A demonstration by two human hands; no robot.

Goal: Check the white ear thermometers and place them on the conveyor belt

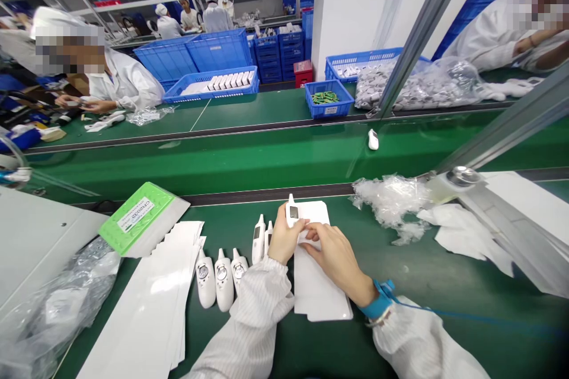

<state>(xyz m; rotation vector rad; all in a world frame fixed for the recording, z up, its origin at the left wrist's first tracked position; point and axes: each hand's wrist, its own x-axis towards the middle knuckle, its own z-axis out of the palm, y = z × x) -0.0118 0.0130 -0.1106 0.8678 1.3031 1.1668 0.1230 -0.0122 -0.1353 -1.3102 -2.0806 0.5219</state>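
My left hand (283, 238) is closed around a white ear thermometer (291, 211). Its narrow tip points away from me and its small grey display faces up. Just to its right, my right hand (331, 251) has its fingers bent and thumb drawn in, close to the thermometer's lower end; what the fingertips hold, if anything, is too small to make out. Both hands are over a stack of white sheets (317, 290). Left of my left hand lie more white thermometers (223, 281), several with a round recess showing, and another thermometer (258, 240) with its display up, partly beside one my hand covers.
A green-and-white CR2032 battery pack (140, 219) and long white sheets (146, 308) lie left. Crumpled clear plastic (391, 198) lies right. A lone white piece (373, 140) is on the green belt. Beyond are a blue bin (329, 108) and co-workers. A blue cord runs from my right wristband (377, 302).
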